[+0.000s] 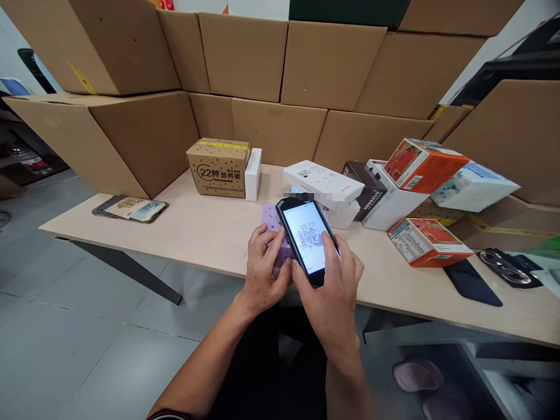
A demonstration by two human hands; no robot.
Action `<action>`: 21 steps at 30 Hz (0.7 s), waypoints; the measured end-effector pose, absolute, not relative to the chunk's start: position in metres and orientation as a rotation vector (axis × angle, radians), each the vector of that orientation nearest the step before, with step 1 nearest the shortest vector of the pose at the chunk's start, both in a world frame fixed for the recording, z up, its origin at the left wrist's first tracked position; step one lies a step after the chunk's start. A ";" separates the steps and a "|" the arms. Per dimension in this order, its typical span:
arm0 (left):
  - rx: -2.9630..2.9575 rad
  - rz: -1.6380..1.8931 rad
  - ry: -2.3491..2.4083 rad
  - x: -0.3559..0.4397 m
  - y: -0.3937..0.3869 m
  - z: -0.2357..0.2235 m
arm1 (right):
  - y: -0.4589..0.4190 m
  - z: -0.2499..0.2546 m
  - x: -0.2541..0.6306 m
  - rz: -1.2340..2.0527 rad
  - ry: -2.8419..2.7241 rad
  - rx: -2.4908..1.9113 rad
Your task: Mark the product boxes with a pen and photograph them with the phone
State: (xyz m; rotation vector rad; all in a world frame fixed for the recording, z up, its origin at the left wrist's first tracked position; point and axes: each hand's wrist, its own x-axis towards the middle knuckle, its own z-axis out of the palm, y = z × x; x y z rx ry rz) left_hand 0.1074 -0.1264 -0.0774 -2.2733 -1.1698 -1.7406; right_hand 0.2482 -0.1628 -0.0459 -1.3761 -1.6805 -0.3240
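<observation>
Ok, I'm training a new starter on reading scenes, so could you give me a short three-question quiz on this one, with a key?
1. True or false: the phone has a dark, unlit screen.
2. What colour is the spotted box partly hidden by the phone and left hand? A) orange B) purple C) green
3. What stands just right of the carton marked 22?
Key: 1 false; 2 B; 3 a slim white box.

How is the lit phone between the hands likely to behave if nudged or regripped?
The phone should stay stiff: it is a flat slab with a dark surround. Its smooth, lit screen may be slippery under fingertips and could crack if dropped. With flat, straight-sided form, it probably won't roll.
</observation>
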 end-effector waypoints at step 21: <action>-2.264 -1.721 -1.094 0.107 -0.125 -0.074 | -0.162 -0.045 0.249 -0.352 -1.690 -1.368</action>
